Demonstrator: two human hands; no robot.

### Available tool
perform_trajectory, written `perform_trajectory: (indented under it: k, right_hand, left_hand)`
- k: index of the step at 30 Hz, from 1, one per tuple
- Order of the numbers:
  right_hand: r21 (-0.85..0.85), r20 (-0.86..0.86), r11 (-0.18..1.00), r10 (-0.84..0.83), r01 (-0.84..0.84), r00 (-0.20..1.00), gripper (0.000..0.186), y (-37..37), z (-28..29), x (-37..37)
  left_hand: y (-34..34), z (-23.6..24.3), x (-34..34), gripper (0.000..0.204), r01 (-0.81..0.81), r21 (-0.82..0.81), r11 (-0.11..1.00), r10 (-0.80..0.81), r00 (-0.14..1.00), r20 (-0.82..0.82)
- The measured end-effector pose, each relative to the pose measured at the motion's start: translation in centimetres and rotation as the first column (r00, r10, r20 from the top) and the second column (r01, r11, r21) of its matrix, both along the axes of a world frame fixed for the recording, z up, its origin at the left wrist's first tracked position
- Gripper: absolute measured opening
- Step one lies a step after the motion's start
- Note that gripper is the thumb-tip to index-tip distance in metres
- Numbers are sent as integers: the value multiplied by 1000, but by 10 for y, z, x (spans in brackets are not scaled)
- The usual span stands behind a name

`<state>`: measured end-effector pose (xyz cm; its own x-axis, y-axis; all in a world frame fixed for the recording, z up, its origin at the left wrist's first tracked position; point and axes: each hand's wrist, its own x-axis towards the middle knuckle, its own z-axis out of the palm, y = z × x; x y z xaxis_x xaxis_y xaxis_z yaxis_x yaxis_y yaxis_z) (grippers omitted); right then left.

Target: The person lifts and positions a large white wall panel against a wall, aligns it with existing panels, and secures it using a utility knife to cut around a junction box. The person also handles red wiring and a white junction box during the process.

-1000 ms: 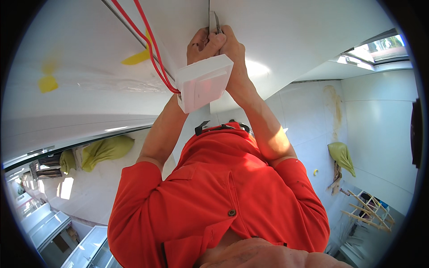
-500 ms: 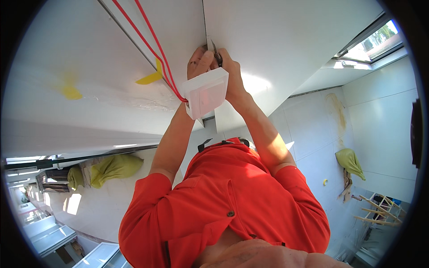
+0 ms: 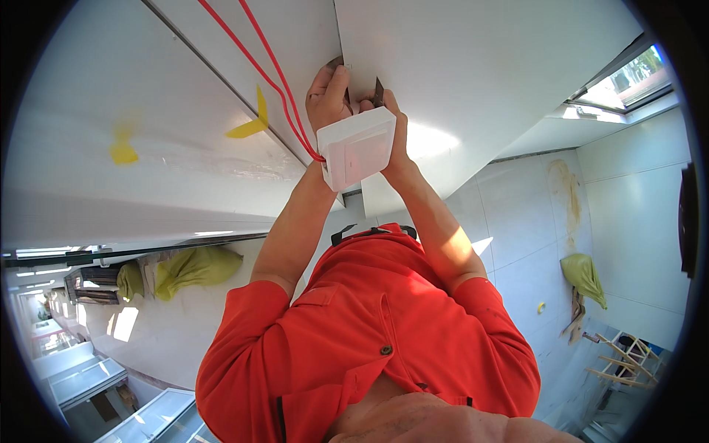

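A white square switch (image 3: 357, 150) on two red wires (image 3: 286, 96) hangs in front of my wrists, hiding part of both hands. My left hand (image 3: 329, 100) is closed at a thin seam in the white panel (image 3: 428, 66), its fingertips around something dark that I cannot make out. My right hand (image 3: 391, 122), just right of it, is closed on a dark blade-like tool (image 3: 378, 91) with its point up, partly hidden behind the switch. Yellow tape (image 3: 251, 127) sticks to the panel left of the wires.
A window (image 3: 620, 77) is at the upper right. Olive sacks (image 3: 196, 273) lie on the floor at left, another sack (image 3: 582, 280) at right. A wooden frame (image 3: 624, 358) stands at lower right, and white framed glass units (image 3: 88, 380) at lower left.
My hands, close together earlier, have drawn apart: the blade-like tool has moved right, away from the seam, in my right hand, while my left fingers have risen along the seam. The view has shifted slightly.
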<state>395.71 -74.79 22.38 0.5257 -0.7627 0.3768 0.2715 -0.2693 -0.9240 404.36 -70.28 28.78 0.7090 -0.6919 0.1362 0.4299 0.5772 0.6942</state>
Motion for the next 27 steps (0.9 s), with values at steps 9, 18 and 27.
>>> perform_trajectory:
  k: [9, 18, 27]
  right_hand:
    - [-72, -25, 997, -40, 38, 999, 5, -6, -2, 1]
    - [-191, -20, 981, -25, 21, 1000, 10, -20, 0, -13]
    - [-53, 3, 998, 30, -30, 1000, 12, -47, -21, -86]
  left_hand:
    - [11, 18, 7, 24, 159, 105, 982, -167, 983, 78]
    - [10, 4, 33, 28, 324, 81, 943, -325, 946, -6]
    - [68, -88, -2, 18, -336, 493, 802, 145, 911, 386]
